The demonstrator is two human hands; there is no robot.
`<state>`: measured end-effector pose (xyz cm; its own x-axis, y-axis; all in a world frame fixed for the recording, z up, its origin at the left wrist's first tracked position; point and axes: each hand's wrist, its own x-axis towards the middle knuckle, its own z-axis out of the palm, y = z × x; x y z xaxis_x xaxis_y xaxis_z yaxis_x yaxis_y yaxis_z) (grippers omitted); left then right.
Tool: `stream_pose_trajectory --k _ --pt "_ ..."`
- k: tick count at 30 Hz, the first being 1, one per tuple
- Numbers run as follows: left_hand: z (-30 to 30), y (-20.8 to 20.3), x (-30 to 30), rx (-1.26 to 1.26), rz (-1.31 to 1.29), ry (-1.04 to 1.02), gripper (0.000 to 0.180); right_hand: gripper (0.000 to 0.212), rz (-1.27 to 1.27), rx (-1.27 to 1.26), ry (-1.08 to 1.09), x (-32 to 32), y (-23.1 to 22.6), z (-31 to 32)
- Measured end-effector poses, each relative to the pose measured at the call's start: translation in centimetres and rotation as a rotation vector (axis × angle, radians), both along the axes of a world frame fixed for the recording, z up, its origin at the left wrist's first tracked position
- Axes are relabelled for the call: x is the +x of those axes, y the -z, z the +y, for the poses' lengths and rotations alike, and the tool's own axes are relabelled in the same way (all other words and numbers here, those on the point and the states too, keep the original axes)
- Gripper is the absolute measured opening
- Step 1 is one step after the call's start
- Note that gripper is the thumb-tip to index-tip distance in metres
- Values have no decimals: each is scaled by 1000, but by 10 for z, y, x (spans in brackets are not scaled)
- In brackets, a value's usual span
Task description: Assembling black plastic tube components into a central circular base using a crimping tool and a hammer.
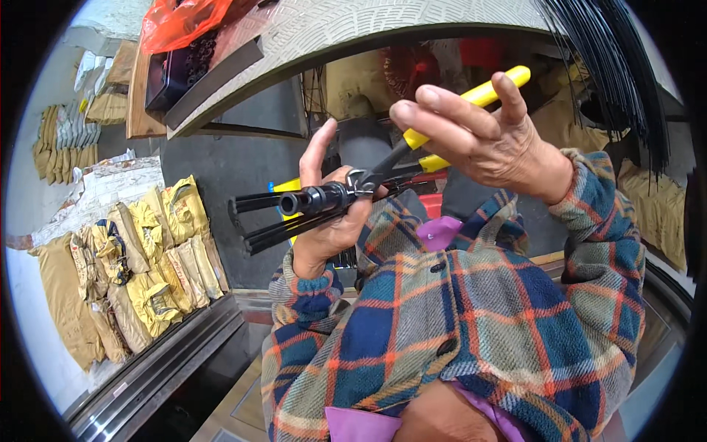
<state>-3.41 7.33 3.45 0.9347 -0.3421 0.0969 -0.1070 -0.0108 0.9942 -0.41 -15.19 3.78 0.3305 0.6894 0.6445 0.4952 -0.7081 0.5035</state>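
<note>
My left hand [328,239] is closed round a bundle of thin black rods [269,236] and a short black tube [324,199] with a hollow end, its index finger pointing up. My right hand [493,144] holds yellow-handled pliers [383,166], fingers over the upper handle. The handles are spread apart, and the dark jaws meet a small shiny metal ring [359,180] at the tube's end. Whether the jaws are closed on the ring I cannot tell. Part of something yellow shows behind my left hand.
A table [324,44] with a grey patterned top curves across the far side. On it are a red plastic bag [180,26] and a dark bin [166,81] of small black parts. Long black rods [626,81] overhang at far right. Tan and yellow packages [151,236] lie left.
</note>
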Motion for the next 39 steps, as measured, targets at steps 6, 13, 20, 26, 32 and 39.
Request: stream_pose_trajectory --k 6,13,20,26,32,39 --pt "-2 5 5 23 9 -44 81 22 649 242 -93 -31 9 1" --pt "13 12 2 -121 28 307 77 42 2646 541 -586 -3 -36 -38" --pt "-10 12 -8 -80 -30 -60 71 69 956 155 -215 -42 -28 -24" --pt "5 20 8 -84 -158 349 67 63 2748 866 -685 -21 -22 -40" --pt "-5 18 -8 -134 -63 -8 61 39 1080 76 -182 -34 -26 -26" --pt "-4 28 -9 -77 -18 -115 63 27 856 40 -163 -13 -37 -20"
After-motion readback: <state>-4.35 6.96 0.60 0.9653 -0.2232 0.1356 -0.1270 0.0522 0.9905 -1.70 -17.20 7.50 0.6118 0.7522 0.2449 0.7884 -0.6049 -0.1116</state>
